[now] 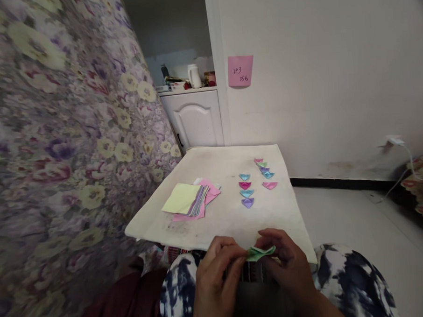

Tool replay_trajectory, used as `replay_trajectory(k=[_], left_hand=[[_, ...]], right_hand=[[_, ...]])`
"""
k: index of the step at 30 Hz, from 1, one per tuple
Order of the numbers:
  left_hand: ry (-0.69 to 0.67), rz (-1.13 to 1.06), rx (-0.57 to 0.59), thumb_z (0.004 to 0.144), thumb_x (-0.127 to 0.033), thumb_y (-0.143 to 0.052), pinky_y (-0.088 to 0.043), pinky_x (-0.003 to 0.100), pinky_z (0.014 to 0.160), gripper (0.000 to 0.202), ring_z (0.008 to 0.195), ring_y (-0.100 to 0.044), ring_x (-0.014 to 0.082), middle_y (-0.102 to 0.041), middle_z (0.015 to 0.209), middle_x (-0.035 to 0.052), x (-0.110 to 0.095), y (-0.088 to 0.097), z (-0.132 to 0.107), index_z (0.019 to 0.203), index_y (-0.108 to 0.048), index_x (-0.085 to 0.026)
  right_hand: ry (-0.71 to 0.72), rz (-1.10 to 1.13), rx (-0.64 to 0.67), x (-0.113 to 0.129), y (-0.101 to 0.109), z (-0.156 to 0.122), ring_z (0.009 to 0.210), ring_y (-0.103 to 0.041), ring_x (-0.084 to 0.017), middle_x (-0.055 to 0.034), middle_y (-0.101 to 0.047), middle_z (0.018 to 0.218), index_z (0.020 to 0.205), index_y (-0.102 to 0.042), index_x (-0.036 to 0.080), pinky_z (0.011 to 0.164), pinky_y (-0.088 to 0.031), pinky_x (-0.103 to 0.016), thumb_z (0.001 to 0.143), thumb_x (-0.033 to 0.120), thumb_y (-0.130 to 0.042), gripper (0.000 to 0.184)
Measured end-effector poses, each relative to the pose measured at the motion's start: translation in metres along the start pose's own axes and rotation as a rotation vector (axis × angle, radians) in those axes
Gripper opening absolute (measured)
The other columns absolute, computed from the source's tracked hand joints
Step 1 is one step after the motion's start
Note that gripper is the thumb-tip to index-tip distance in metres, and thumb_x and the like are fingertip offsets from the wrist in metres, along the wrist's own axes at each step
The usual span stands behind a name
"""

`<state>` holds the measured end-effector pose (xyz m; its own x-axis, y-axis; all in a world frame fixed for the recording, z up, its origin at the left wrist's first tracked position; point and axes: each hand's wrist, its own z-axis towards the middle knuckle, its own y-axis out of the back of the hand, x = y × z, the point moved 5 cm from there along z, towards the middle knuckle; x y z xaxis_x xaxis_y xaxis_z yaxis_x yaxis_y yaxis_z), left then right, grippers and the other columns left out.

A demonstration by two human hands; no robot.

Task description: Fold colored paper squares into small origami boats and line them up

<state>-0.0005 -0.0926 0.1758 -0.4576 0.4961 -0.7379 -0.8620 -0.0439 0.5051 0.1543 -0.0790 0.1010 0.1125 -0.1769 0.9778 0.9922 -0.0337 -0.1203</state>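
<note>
Between my two hands, just off the table's front edge, is a small folded green paper. My left hand pinches its left end between thumb and fingers. Curled around its right side, my right hand holds the other end, with thumb below and fingers above. On the table ahead lie small folded paper pieces in two columns, among them a purple one, a dark pink one and a light pink one. A stack of square paper sheets, yellow on top, rests to the left.
A floral curtain hangs close along the left. Behind the table stand a white cabinet with a white jug on it and a wall bearing a pink note. At right, a charger with a white cable is plugged in.
</note>
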Motion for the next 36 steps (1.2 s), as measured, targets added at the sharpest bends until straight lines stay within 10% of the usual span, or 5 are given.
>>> replay_trajectory(k=[17, 36], left_hand=[[0.074, 0.143, 0.144, 0.085, -0.011, -0.048, -0.042, 0.024, 0.064, 0.014, 0.074, -0.058, 0.0153, -0.058, 0.078, 0.0012, 0.001, -0.011, 0.004, 0.079, -0.057, -0.021], [0.158, 0.239, 0.035, 0.074, -0.005, -0.049, -0.041, 0.023, 0.057, 0.016, 0.066, -0.057, 0.0143, -0.056, 0.071, -0.0010, 0.003, -0.011, 0.001, 0.071, -0.053, -0.020]], right_hand=[[0.100, -0.043, 0.039, -0.002, 0.001, -0.001, 0.079, -0.065, -0.018, -0.0035, -0.067, 0.084, 0.105, -0.056, 0.023, 0.070, -0.055, -0.028, 0.069, 0.006, -0.061, 0.040], [-0.050, 0.138, -0.061, -0.004, -0.005, -0.004, 0.070, -0.063, -0.017, -0.0009, -0.065, 0.077, 0.091, -0.059, 0.021, 0.060, -0.050, -0.024, 0.067, 0.015, -0.071, 0.028]])
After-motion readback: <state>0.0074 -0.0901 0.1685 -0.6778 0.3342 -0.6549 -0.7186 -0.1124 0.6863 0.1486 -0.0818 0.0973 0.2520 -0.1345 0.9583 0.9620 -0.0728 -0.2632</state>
